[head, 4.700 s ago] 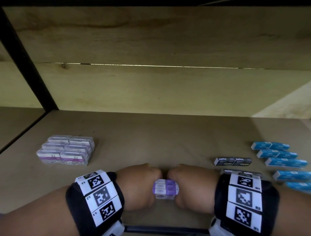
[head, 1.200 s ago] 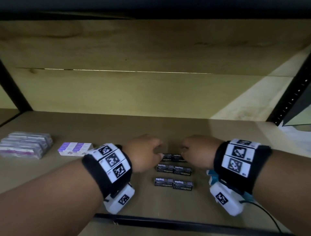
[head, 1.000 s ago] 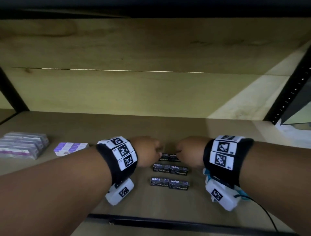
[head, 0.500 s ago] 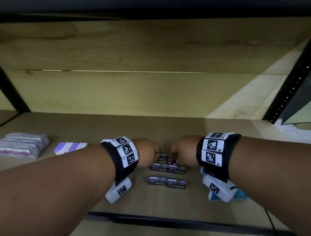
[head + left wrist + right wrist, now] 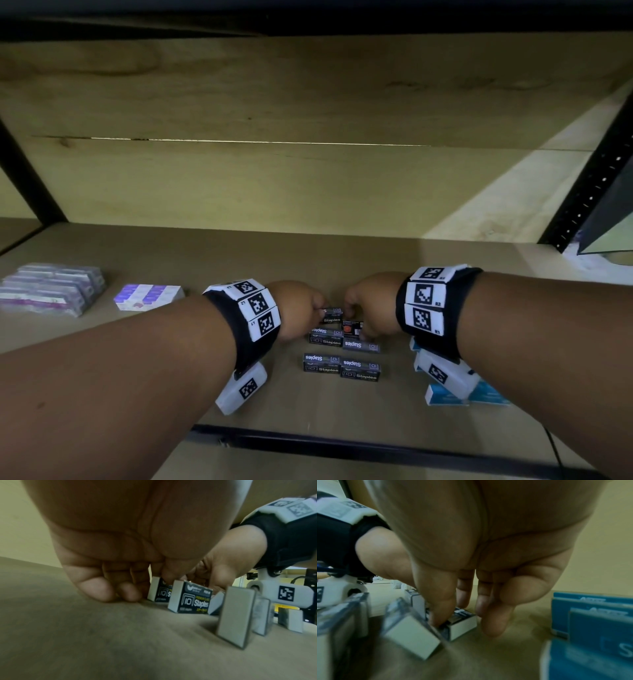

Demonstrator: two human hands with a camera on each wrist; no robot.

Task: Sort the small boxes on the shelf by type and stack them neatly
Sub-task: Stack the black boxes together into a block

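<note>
Both hands work the far row of black staple boxes. Left hand (image 5: 298,313): fingers curled down, thumb and fingers pinching the rear left staple box (image 5: 331,315), little-finger side resting on the shelf board (image 5: 342,407). Right hand (image 5: 371,310): thumb and forefinger clamped on a tilted staple box (image 5: 352,328), turned so that its label side with a red dot faces up; remaining fingers loosely extended toward the board.

Staple boxes, black with grey ends, marked "10 Staples": middle row of two (image 5: 343,338) just nearer than the hands; front row of two (image 5: 342,367), set end to end, apart from the middle row.

Left wrist view: left thumb pressing the top edge of the rear box (image 5: 160,592); a second box (image 5: 190,599) standing just beside it, label legible; further grey box ends, blurred, nearer the lens.

Right wrist view: thumb tip on the upper face of the tilted box (image 5: 458,623), which lies askew to its neighbours; blue boxes (image 5: 594,616) stacked at the right, lettering blurred.

Head view only: blue boxes (image 5: 479,394) partly hidden under the right wrist camera; purple-and-white boxes in a block (image 5: 51,289) at far left, with a smaller purple-and-white group (image 5: 147,296) beside it, well apart from the staples. Both forearms cross the foreground and hide part of the board.
</note>
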